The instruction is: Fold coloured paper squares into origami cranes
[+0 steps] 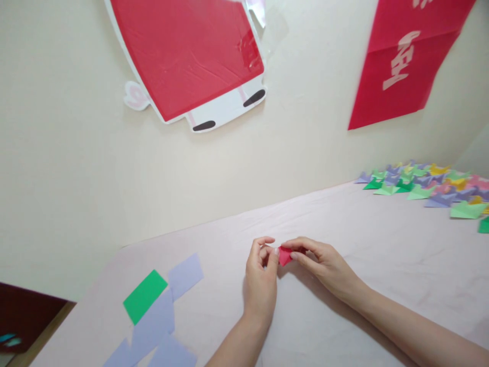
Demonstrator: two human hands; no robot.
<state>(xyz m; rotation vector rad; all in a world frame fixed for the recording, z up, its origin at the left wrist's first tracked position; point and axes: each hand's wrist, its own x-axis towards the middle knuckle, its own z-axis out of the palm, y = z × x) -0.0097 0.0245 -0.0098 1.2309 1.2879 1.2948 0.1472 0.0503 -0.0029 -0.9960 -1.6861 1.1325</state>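
Observation:
A small folded piece of red paper (pixel 284 256) is held between both hands over the pale cloth. My left hand (pixel 262 275) pinches its left side between thumb and fingers. On the right side and upper edge, my right hand (pixel 320 262) grips it with thumb and index finger. Parts of the paper are hidden behind the fingers, so its full folded shape cannot be made out.
Loose lilac paper sheets (pixel 155 318) and a green sheet (pixel 145 296) lie at the left on the pale cloth (pixel 324 214). Several folded paper figures (pixel 420 191) stand in rows at the far right. Behind the cloth rises a wall (pixel 183 188) with red decorations (pixel 191 56).

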